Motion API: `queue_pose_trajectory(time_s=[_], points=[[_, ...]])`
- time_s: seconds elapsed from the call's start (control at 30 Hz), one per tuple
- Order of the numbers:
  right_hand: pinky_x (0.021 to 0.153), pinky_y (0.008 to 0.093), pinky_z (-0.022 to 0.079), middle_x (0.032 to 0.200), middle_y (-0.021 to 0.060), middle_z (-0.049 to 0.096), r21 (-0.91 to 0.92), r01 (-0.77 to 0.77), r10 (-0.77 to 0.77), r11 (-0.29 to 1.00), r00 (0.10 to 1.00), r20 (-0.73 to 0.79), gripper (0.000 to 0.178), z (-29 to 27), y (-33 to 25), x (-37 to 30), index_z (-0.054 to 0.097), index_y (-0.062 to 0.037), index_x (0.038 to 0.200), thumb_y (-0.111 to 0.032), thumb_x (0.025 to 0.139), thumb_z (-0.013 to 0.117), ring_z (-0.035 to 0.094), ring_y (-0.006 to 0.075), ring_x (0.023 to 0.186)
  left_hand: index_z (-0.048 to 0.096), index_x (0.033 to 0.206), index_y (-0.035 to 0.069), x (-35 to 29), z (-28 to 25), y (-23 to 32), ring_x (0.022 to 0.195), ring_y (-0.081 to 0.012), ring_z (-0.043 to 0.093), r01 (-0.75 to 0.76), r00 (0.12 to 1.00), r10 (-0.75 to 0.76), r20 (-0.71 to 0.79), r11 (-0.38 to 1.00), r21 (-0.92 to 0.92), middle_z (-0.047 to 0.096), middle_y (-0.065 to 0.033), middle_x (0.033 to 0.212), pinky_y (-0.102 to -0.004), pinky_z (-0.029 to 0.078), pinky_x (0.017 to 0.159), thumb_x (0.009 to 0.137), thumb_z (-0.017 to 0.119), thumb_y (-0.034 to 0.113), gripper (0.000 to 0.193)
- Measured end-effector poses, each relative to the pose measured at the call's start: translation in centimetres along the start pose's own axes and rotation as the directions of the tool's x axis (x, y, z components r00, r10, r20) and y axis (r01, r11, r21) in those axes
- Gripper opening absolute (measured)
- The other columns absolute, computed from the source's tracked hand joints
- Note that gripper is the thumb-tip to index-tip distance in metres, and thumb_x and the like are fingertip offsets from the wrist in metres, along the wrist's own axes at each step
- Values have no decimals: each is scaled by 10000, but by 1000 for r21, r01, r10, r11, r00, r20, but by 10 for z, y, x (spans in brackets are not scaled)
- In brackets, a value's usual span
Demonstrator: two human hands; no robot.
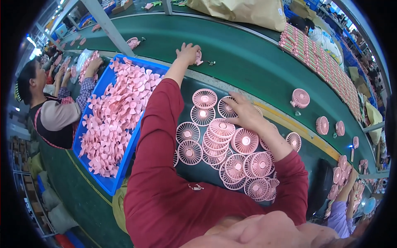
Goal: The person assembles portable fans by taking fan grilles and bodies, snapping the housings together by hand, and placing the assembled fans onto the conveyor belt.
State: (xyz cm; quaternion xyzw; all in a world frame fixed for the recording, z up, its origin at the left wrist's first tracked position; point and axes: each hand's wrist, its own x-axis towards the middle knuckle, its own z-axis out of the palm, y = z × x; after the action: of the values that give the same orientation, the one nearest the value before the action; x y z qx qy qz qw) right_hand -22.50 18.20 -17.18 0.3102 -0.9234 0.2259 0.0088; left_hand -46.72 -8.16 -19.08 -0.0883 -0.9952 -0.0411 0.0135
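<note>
My left hand [188, 54] reaches out over the green conveyor belt, its fingers curled round a small pink fan body [198, 58]. A short wire end with a small part lies beside that body. Its palm side is hidden. On the near worktop my right hand [249, 114] has thumb and fingers on the right edge of a round pink fan grille [226, 108]. Many more pink grilles lie below and around it, some in overlapping stacks [222, 129]. By my left arm stands a blue bin [117, 182] heaped with pink fan blades [113, 120].
Along the conveyor belt [248, 62] sit several pink fan heads [300, 98]. A metal post [103, 27] rises at the back left. Rows of pink and green parts [318, 62] lie beyond the belt. Co-workers sit at left [58, 107] and lower right [341, 211].
</note>
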Motion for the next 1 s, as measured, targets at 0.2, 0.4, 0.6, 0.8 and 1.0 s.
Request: queue_pose_trajectory(time_s=[0.2, 0.4, 0.6, 0.8, 1.0], points=[[1082, 478, 387, 1439, 215, 442, -90, -25, 31, 996, 998, 63, 753, 12, -1, 5, 517, -113, 1356, -236, 687, 842, 418, 384, 1332, 554, 1067, 130, -6, -8, -20, 973, -370, 652, -17, 974, -4, -228, 996, -90, 678, -168, 1035, -510, 528, 799, 918, 571, 258, 197], [1070, 453, 400, 1367, 191, 514, 26, -58, 60, 998, 996, -61, 745, 2, 13, 4, 523, -98, 1341, -201, 677, 844, 471, 393, 1258, 538, 1124, 43, -39, -10, -1, 876, -414, 673, -151, 887, -89, -453, 872, -466, 697, -211, 885, -503, 526, 776, 898, 596, 201, 282], [1101, 445, 362, 1379, 191, 502, 128, -104, 144, 986, 921, -363, 823, -34, -17, 5, 465, -61, 1399, -225, 686, 842, 445, 368, 1294, 542, 1223, -13, -105, -5, 43, 899, -197, 674, -89, 991, -84, -102, 144, -986, 678, -140, 1003, -308, 555, 761, 863, 567, 52, 366], [1048, 453, 403, 1340, 170, 451, 39, -33, 49, 999, 839, -541, 863, -39, -41, -5, 451, -87, 1410, -227, 660, 854, 447, 378, 1242, 434, 1334, 44, -197, -18, 108, 1082, -218, 621, 165, 972, 215, 96, -329, -930, 567, -124, 1247, -383, 548, 902, 1025, 464, 429, 496], [1031, 481, 390, 1298, 184, 462, -50, 50, -68, 998, 868, -492, 795, -26, -56, -24, 479, -107, 1414, -382, 729, 775, 454, 381, 1193, 466, 1360, 89, -228, -15, 142, 1162, -194, 601, 228, 962, 245, 119, -488, -842, 579, -85, 1299, -363, 530, 960, 1059, 316, 474, 512]])
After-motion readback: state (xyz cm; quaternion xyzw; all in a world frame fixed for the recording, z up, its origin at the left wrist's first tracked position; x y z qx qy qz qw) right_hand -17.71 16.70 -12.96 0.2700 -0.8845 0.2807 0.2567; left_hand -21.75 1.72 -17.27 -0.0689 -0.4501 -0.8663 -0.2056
